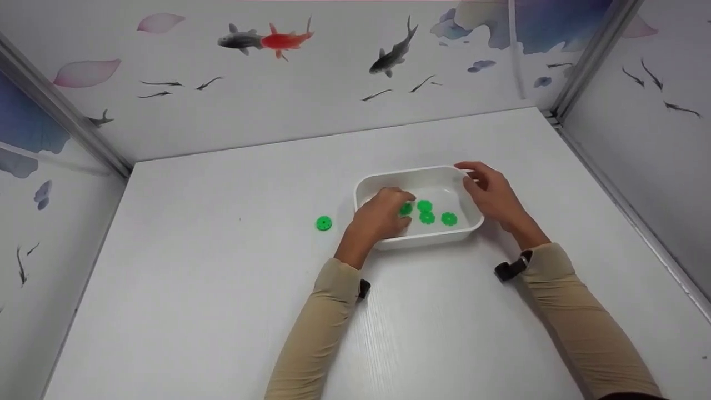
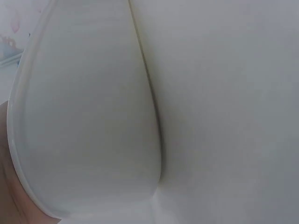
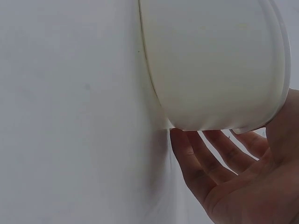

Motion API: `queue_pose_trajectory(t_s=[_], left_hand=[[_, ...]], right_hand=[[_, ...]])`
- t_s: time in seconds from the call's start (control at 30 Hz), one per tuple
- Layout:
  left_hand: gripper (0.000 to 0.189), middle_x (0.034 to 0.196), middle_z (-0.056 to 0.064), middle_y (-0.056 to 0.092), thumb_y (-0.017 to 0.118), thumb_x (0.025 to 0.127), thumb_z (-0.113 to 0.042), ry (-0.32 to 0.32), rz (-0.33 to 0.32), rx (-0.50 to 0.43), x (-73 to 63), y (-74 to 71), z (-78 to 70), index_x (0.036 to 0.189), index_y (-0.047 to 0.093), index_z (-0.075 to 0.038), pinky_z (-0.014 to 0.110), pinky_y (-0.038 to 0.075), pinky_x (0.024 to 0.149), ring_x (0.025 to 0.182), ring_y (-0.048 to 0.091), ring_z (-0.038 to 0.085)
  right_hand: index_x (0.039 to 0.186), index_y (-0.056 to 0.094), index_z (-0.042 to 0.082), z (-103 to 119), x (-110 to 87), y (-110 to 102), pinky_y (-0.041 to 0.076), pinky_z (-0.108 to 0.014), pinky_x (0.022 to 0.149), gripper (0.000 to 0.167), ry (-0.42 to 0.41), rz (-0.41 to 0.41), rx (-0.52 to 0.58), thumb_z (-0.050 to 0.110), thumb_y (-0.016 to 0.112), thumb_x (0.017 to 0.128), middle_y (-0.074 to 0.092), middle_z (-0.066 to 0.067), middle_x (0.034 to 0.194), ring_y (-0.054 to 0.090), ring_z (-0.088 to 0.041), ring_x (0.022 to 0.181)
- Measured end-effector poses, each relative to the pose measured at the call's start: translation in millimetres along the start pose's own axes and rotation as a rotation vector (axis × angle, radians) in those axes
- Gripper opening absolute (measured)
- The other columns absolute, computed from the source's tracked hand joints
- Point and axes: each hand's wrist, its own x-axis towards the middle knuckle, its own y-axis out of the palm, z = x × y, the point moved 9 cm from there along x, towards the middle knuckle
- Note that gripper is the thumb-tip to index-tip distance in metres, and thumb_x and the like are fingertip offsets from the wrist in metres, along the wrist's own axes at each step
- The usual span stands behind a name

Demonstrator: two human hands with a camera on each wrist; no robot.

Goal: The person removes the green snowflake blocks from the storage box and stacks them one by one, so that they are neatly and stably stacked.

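Observation:
A white rectangular plastic tray stands on the table with several green scalloped discs on its floor. My left hand reaches in over its left end, thumb and index finger spread apart on either side of a green disc, which the hand partly covers. At the other end, my right hand holds the tray's right wall, thumb over the rim and fingers against the outside. Those fingers show beneath the tray's end wall in the right wrist view. The tray's wall hides most of the left hand in the left wrist view.
A single green round disc lies on the white table, left of the tray. Light panels painted with fish and petals stand along the back and both sides of the table. Black wrist straps sit by the tan cuffs.

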Motion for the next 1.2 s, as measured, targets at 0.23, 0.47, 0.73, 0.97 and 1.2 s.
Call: queue_pose_trajectory(t_s=[0.23,0.47,0.73,0.97,1.2], left_hand=[[0.036,0.132,0.008,0.072,0.077,0.102,-0.018,0.013,-0.027,0.009,1.7,-2.2,-0.8,0.137,0.075,-0.009,0.033,0.055,0.113,0.121,0.066,0.02],[0.032,0.124,0.008,0.074,0.081,0.099,-0.017,0.009,-0.027,-0.017,4.4,-4.5,-2.4,0.129,0.079,-0.005,0.031,0.058,0.106,0.115,0.067,0.019],[0.027,0.121,0.006,0.075,0.083,0.097,-0.015,-0.053,-0.014,-0.092,6.5,-2.6,2.3,0.123,0.081,-0.006,0.032,0.058,0.105,0.115,0.067,0.018],[0.022,0.118,0.007,0.074,0.077,0.099,-0.012,-0.05,-0.014,-0.084,6.2,-2.7,0.5,0.12,0.08,-0.005,0.035,0.059,0.103,0.109,0.065,0.019],[0.022,0.113,0.005,0.071,0.076,0.096,-0.011,-0.028,-0.032,-0.042,4.4,-2.5,-2.1,0.117,0.079,-0.007,0.032,0.059,0.097,0.102,0.06,0.017]], right_hand=[[0.158,0.054,0.022,0.6,0.6,0.6,0.05,-0.057,0.116,0.044,0.003,-0.002,-0.009,0.025,0.052,0.114,0.059,-0.018,0.152,0.06,-0.037,0.136],[0.157,0.055,0.023,1.2,0.0,-0.2,0.051,-0.055,0.114,0.043,-0.007,-0.008,-0.006,0.028,0.052,0.114,0.06,-0.016,0.15,0.061,-0.036,0.134],[0.157,0.055,0.024,-0.1,-0.6,1.1,0.051,-0.056,0.114,0.043,-0.009,-0.012,-0.005,0.029,0.051,0.114,0.06,-0.016,0.151,0.061,-0.036,0.134],[0.157,0.054,0.022,-0.7,-0.1,0.8,0.049,-0.059,0.118,0.043,-0.007,-0.017,-0.009,0.028,0.052,0.114,0.059,-0.017,0.153,0.06,-0.037,0.137],[0.159,0.053,0.023,-1.6,0.2,0.4,0.049,-0.059,0.119,0.045,0.009,-0.015,-0.019,0.029,0.052,0.114,0.058,-0.017,0.154,0.059,-0.038,0.137]])
